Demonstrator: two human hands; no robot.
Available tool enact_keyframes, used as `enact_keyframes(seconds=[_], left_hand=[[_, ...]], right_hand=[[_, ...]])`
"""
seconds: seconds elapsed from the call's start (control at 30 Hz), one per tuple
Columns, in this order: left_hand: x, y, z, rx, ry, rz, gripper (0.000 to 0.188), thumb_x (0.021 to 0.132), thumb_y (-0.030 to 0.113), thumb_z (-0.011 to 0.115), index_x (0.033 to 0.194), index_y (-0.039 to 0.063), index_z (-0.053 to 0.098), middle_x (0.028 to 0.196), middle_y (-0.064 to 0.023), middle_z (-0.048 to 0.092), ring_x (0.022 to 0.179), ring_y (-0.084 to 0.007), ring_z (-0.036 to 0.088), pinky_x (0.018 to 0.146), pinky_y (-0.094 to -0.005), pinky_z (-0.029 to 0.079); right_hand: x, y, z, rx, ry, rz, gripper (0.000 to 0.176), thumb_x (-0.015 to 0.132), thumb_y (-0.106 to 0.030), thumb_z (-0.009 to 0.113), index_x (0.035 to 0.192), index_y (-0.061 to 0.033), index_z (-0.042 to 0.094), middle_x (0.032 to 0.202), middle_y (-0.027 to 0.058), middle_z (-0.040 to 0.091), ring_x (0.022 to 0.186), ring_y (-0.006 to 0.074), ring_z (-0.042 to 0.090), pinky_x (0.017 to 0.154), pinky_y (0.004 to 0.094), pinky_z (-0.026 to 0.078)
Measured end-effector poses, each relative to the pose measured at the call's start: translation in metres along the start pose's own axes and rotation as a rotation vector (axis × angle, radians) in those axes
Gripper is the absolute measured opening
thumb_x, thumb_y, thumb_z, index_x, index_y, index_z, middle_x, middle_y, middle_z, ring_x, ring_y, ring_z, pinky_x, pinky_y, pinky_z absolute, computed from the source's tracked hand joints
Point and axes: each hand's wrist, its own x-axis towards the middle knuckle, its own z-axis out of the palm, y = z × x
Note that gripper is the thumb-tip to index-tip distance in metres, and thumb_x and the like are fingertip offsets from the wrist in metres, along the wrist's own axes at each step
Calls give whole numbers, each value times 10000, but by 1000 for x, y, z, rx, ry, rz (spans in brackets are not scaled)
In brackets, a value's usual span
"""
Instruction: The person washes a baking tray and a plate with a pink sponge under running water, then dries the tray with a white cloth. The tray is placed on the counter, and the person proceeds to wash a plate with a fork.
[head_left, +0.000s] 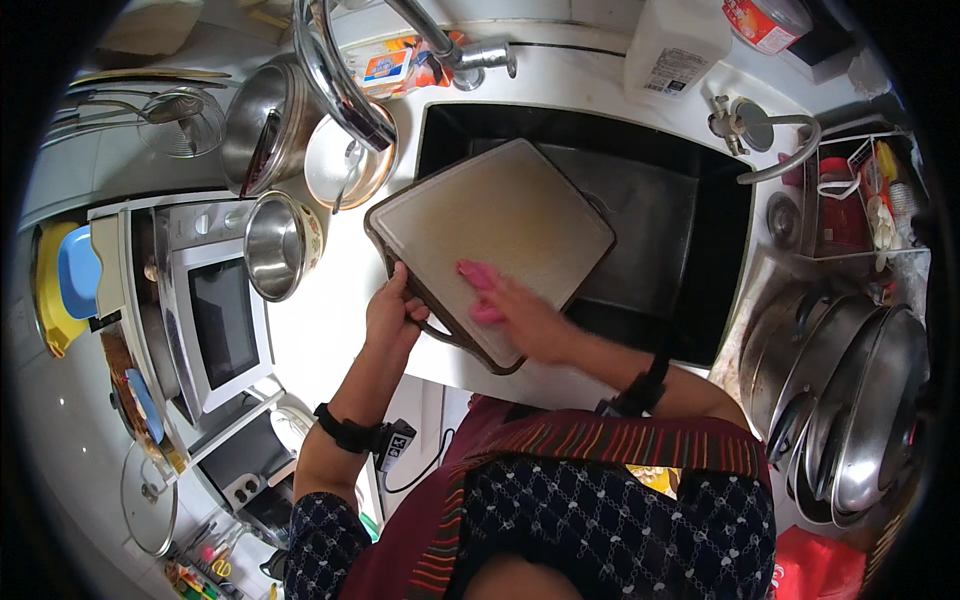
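A cutting board (499, 217) with a pale face and dark rim is held tilted over the black sink (637, 225). My left hand (391, 309) grips the board by its handle edge at the left, the thumb on top. Pressed to the lower part of the board's face is a pink cloth (484, 289), bunched under the fingers of my right hand (529, 319). That hand looks slightly blurred. Part of the sink floor is hidden by the board.
A chrome faucet (352, 97) arches above the sink's left corner. Left of the sink stand bowls (349, 161), a steel bowl (274, 244) and a microwave oven (217, 315). Steel pans (847, 405) lean at the right. A white jug (671, 52) stands behind the sink.
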Motion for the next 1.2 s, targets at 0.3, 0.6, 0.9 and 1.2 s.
enact_keyframes(seconds=[0.3,0.6,0.9,1.2], left_hand=[[-1,-1,-1,-22,-56,26,190,898,302,542,850,123,503,648,37,403,464,-63,283,406,-204,254],[-3,1,-2,-2,-97,27,192,896,332,530,907,141,545,682,48,463,455,-56,303,395,-188,252],[-11,1,3,20,-88,75,288,909,379,498,943,94,528,687,29,438,469,-54,299,402,-183,258],[-16,-2,6,-32,28,63,296,893,419,505,813,134,502,618,49,392,441,-59,318,392,-188,254]], right_hand=[[5,69,-8,160,-134,537,72,775,-27,430,810,-15,492,807,205,505,862,377,492,856,440,371],[62,73,-17,533,-48,155,317,859,-149,482,1160,-61,524,1108,132,565,1026,267,512,858,367,431],[59,25,25,-155,269,63,423,930,-257,373,1258,7,412,1087,141,569,911,264,572,853,347,420],[110,203,-28,29,152,574,373,916,-334,381,1156,-88,526,1138,98,581,1002,228,576,822,347,452]])
